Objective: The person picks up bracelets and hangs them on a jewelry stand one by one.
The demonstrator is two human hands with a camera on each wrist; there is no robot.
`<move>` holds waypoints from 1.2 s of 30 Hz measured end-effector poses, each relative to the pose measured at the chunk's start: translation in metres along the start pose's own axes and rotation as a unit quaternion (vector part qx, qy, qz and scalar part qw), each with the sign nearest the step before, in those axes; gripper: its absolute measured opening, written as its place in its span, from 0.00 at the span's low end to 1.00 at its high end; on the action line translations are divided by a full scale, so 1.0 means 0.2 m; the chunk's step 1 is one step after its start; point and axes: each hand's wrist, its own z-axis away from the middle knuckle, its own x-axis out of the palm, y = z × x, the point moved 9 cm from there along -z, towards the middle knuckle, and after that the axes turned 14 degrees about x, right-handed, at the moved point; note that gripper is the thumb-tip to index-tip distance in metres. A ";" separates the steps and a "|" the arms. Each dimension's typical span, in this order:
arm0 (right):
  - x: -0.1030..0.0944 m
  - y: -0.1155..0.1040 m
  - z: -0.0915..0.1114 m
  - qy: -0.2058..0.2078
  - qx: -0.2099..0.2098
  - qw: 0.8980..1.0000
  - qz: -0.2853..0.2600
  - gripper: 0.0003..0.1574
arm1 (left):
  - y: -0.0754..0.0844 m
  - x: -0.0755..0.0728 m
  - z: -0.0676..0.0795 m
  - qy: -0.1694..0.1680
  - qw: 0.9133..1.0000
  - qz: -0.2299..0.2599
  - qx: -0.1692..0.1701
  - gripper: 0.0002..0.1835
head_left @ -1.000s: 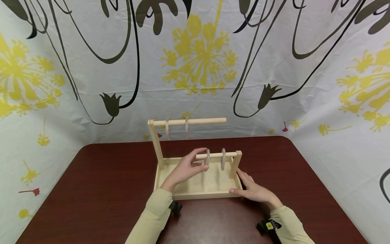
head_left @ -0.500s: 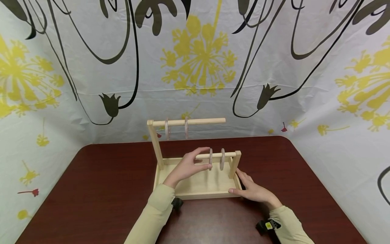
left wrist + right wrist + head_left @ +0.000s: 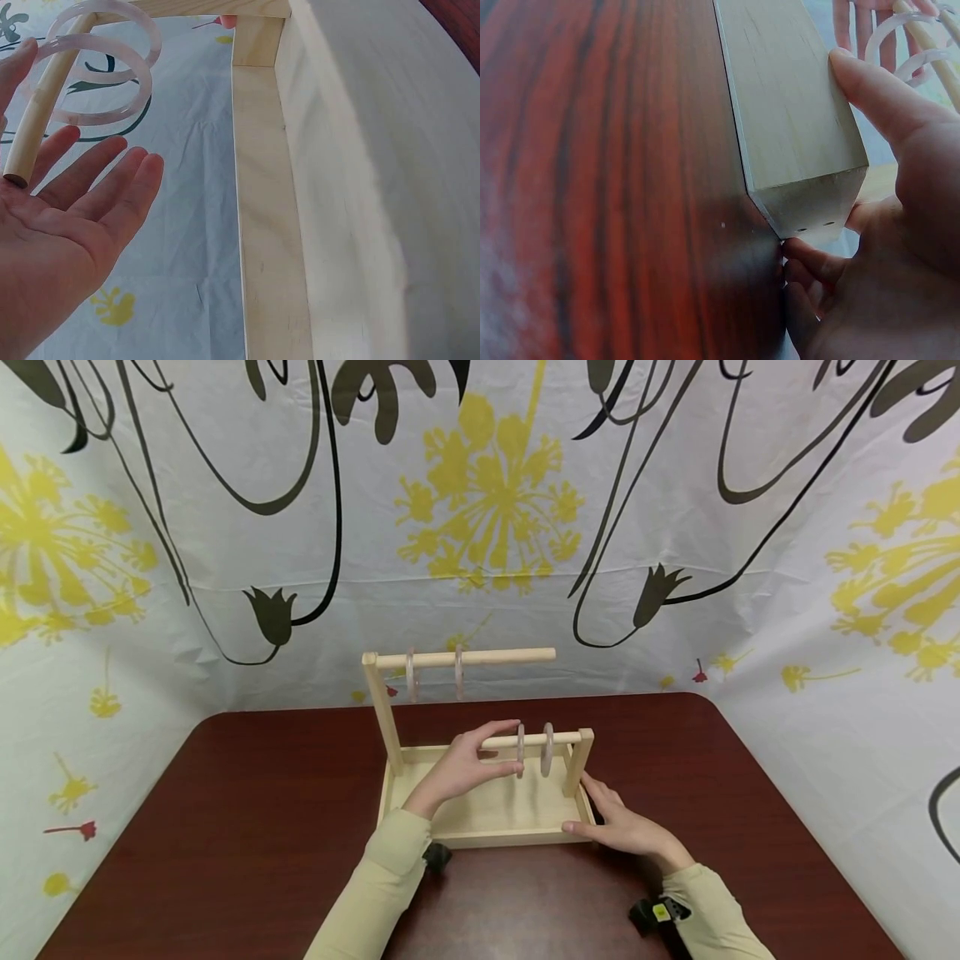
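A pale wooden bangle rack (image 3: 480, 840) stands on the table. Two translucent pinkish bangles hang on its low rod: one (image 3: 521, 752) at my left hand and another (image 3: 547, 750) nearer the post. My left hand (image 3: 457, 770) reaches over the tray, thumb and forefinger at that nearer bangle's lower and upper edges. In the left wrist view its palm shows and its fingers (image 3: 112, 176) extend fairly straight below the rod's free end. My right hand (image 3: 626, 828) holds the rack's front right corner, thumb on the front wall and fingers round the side.
Two more bangles (image 3: 459, 673) hang on the taller rear rod (image 3: 510, 657), whose right end is free. The dark red-brown table (image 3: 247, 827) extends around the rack. A patterned cloth (image 3: 360, 543) hangs behind and at the sides.
My left hand has moved slightly right, and its bangle has slid along the low rod toward the other bangle. Little movement shows in the last half second. The right hand stays put.
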 end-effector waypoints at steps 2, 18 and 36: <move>0.00 0.00 0.00 0.000 0.000 1.000 0.000 0.62 | 0.00 0.00 0.00 -0.002 1.000 -0.001 0.005 0.34; 0.00 -0.01 0.00 0.000 -0.001 1.000 -0.005 0.62 | 0.01 -0.03 0.04 -0.021 1.000 0.000 0.006 0.41; 0.00 0.00 0.00 -0.001 -0.001 1.000 0.000 0.62 | -0.06 -0.13 0.20 -0.004 0.999 0.008 -0.036 0.41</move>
